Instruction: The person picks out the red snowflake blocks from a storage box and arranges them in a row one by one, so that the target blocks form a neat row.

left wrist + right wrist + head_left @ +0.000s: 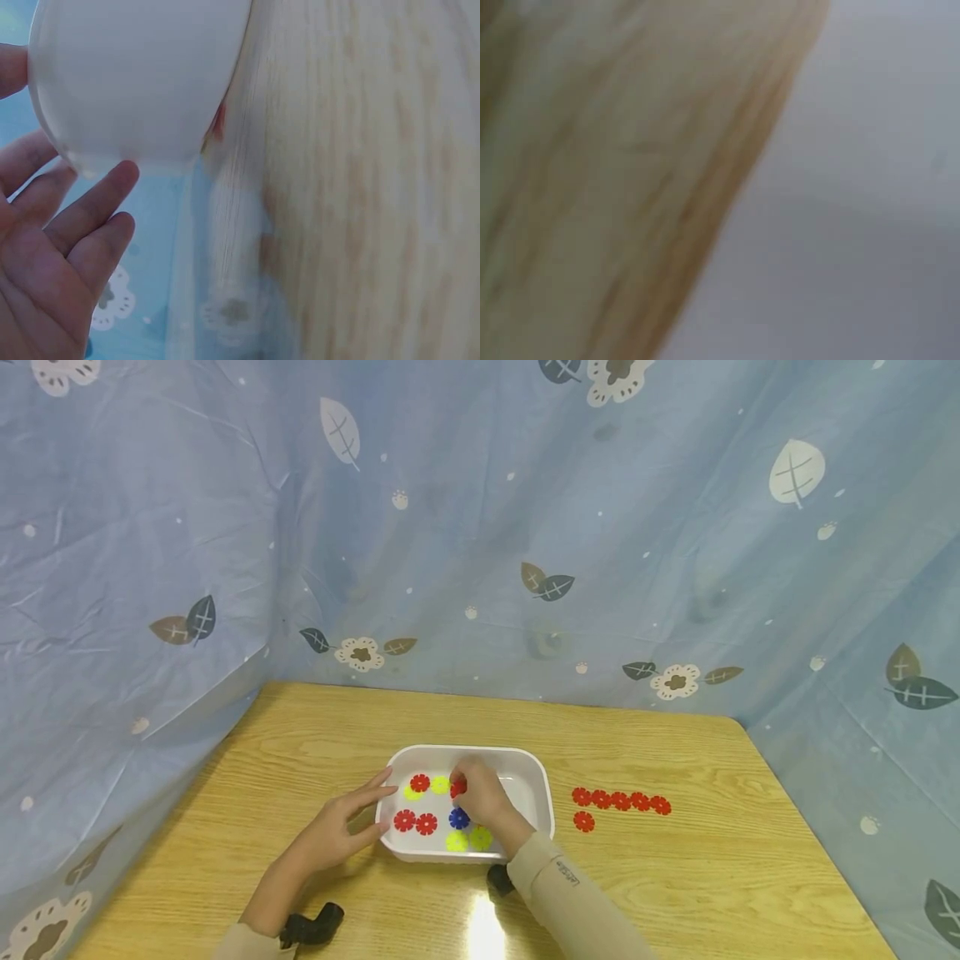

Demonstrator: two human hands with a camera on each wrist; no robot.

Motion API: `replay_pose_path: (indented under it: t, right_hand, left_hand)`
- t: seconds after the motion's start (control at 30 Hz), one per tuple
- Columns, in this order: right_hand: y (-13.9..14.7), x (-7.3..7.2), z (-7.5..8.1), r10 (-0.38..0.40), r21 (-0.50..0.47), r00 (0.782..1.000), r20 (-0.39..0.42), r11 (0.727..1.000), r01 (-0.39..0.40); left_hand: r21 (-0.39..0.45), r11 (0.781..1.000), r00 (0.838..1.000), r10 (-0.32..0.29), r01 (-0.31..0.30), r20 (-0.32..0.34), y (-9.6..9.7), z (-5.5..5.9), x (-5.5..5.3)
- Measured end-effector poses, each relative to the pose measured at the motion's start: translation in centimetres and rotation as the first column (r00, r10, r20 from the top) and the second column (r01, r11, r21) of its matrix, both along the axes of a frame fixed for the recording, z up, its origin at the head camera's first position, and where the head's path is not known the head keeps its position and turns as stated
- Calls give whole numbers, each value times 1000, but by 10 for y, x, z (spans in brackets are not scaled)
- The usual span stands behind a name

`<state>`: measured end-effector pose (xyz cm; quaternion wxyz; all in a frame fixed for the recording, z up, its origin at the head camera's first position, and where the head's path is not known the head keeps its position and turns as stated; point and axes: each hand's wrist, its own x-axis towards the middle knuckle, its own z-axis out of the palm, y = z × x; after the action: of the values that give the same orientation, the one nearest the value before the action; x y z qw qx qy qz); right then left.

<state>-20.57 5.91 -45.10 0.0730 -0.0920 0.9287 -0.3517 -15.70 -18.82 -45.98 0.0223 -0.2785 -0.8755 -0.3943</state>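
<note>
A white plastic tray (540, 814) holds red, yellow and blue notched plastic discs. My left hand (335, 831) spreads its fingers and thumb along the tray's left end; in the left wrist view, fingertips (120, 180) meet the pale outer wall. Inside the tray, my right hand (482, 789) pinches a red disc (457, 787), slightly blurred. Just below that hand lies a blue disc (459, 818), with a yellow disc (456, 841) nearer the front wall. The right wrist view has only blurred white tray wall (855, 225) and wood, without the hand.
Right of the tray, several red discs (620, 802) form a row on the wooden table (720, 860). Another red disc (583, 822) lies below the row's left end. A blue patterned curtain (450, 527) encloses the table at the back and sides.
</note>
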Motion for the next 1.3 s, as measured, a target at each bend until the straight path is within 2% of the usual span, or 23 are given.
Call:
replay_pose_path:
  t: [0.13, 0.43, 0.6, 0.77, 0.9, 1.07, 1.3]
  right_hand:
    - [4, 1, 4, -2, -113, 1000, 24, 994, 5]
    - [16, 6, 10, 2, -303, 998, 60, 953, 16]
    - [25, 11, 17, 7, -367, 997, 71, 930, 19]
    - [37, 18, 27, 6, -400, 999, 37, 917, 9]
    - [48, 23, 32, -10, -466, 1000, 20, 885, 18]
    - [68, 32, 33, -84, -546, 996, 33, 833, 88]
    - [104, 45, 31, -205, -578, 976, 69, 790, 207]
  left_hand:
    - [3, 1000, 1000, 2, -2, 5, 0, 0, 0]
    - [2, 1000, 1000, -1, 1, -10, 1, -2, 4]
    - [6, 1000, 1000, 4, -4, -5, 0, -1, 4]
    - [10, 1000, 1000, 7, -7, 8, 0, 1, 4]
    - [15, 1000, 1000, 8, -8, 10, 0, 2, 4]
    - [22, 1000, 1000, -6, 6, -2, 0, 1, 2]
    - [31, 999, 1000, -14, 14, 1, 0, -1, 0]
